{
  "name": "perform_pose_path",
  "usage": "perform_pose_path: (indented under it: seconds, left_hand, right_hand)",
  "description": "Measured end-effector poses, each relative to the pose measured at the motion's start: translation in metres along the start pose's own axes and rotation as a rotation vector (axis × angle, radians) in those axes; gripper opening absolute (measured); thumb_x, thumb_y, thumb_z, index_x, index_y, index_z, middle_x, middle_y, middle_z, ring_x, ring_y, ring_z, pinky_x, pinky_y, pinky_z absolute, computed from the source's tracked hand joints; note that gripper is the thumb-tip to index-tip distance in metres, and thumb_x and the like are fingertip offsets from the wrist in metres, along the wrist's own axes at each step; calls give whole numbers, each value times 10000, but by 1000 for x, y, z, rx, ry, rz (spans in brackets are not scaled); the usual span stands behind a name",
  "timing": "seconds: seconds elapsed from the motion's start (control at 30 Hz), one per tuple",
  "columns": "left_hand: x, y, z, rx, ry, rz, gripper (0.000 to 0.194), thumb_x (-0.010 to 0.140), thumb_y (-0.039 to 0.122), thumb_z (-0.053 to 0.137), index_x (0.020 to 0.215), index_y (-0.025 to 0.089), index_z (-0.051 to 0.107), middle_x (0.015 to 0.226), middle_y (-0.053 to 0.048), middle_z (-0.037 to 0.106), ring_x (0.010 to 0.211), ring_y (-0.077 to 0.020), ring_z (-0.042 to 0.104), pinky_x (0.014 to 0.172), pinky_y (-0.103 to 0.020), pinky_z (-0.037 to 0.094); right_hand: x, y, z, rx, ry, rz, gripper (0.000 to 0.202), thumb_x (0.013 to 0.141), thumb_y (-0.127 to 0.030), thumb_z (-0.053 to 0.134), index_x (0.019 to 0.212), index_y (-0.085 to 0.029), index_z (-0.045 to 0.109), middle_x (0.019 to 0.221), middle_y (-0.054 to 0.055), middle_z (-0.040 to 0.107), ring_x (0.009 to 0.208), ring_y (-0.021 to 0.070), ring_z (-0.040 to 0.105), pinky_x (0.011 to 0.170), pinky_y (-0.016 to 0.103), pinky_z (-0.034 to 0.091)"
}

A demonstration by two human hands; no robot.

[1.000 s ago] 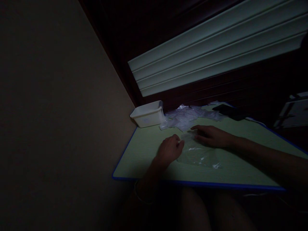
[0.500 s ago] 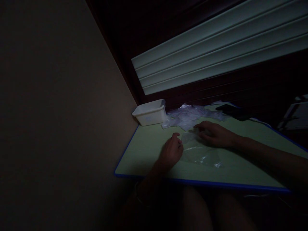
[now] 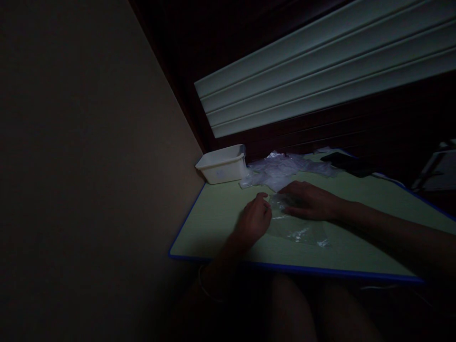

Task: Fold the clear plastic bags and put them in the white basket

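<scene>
The scene is dim. A clear plastic bag lies flat on the pale green table in front of me. My left hand rests at the bag's left edge, fingers curled, thumb and forefinger at the plastic. My right hand lies palm down on the bag's far end, fingers stretched toward the left hand. Whether either hand pinches the plastic is hard to tell in the dark.
A white plastic bin stands at the table's far left corner by the wall. A heap of clear bags lies beside it. A dark flat object sits at the back. The table has a blue front edge; my knees are below it.
My right hand has flattened and slid left over the bag's far end, closing toward the left hand. The left hand moved slightly forward along the bag's edge.
</scene>
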State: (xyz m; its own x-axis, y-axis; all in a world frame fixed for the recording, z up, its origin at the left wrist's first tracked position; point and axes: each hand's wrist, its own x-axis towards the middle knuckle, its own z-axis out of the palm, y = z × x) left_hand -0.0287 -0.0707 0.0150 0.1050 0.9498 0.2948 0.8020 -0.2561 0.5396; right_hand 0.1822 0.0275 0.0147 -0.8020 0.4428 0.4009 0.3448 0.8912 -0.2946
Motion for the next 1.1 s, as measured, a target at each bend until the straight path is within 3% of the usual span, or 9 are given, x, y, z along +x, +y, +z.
perform_pose_path:
  seconds: [0.3, 0.47, 0.67, 0.83, 0.9, 1.0, 1.1]
  left_hand:
    - [5, -8, -11, -10, -19, 62, 367, 869, 182, 500, 1235, 189, 471, 970, -41, 675, 850, -157, 628, 796, -275, 482]
    - [13, -21, -17, -67, -75, 75, 336, 867, 183, 513, 1202, 180, 515, 966, -33, 681, 842, -137, 630, 778, -250, 485]
    - [20, -28, -16, -67, -122, 104, 320, 863, 216, 541, 1180, 165, 545, 939, -31, 681, 819, -130, 628, 768, -249, 481]
    - [14, -18, -7, 62, -84, 22, 497, 835, 518, 578, 1177, 157, 564, 971, -65, 668, 863, -189, 618, 788, -303, 481]
    - [12, -14, -1, 140, -54, 32, 531, 828, 570, 562, 1152, 150, 578, 1012, -87, 658, 934, -221, 604, 827, -329, 473]
    - [13, -12, 6, 241, -44, 73, 460, 841, 512, 574, 1117, 145, 591, 1030, -100, 652, 984, -241, 586, 869, -348, 456]
    - [16, -13, 5, 273, -61, 13, 356, 843, 445, 591, 1047, 155, 615, 975, -89, 668, 922, -234, 604, 824, -338, 463]
  right_hand:
    - [2, -4, 1, -184, -28, -70, 458, 846, -296, 542, 1273, -130, 566, 1099, 160, 675, 976, 292, 629, 882, 420, 446]
    - [5, -9, -4, -158, -4, -107, 264, 865, -216, 501, 1054, -159, 676, 1003, 128, 684, 896, 257, 630, 825, 389, 460]
    - [7, -14, -5, 25, 109, -38, 226, 859, -237, 523, 950, -153, 713, 1010, 125, 661, 929, 252, 619, 859, 373, 475]
    - [9, -12, -3, 101, 147, 45, 225, 847, -288, 552, 915, -164, 727, 988, 118, 669, 897, 259, 633, 845, 385, 485]
    - [11, -10, -2, 124, 165, 62, 231, 850, -303, 552, 920, -163, 723, 979, 118, 672, 891, 257, 636, 836, 383, 492]
    - [12, -4, 0, 154, 191, 76, 233, 857, -325, 551, 909, -168, 713, 967, 113, 678, 883, 253, 644, 822, 378, 501]
    - [14, 3, 2, 178, 211, 96, 238, 866, -341, 546, 935, -173, 700, 1000, 109, 689, 918, 255, 650, 850, 386, 500]
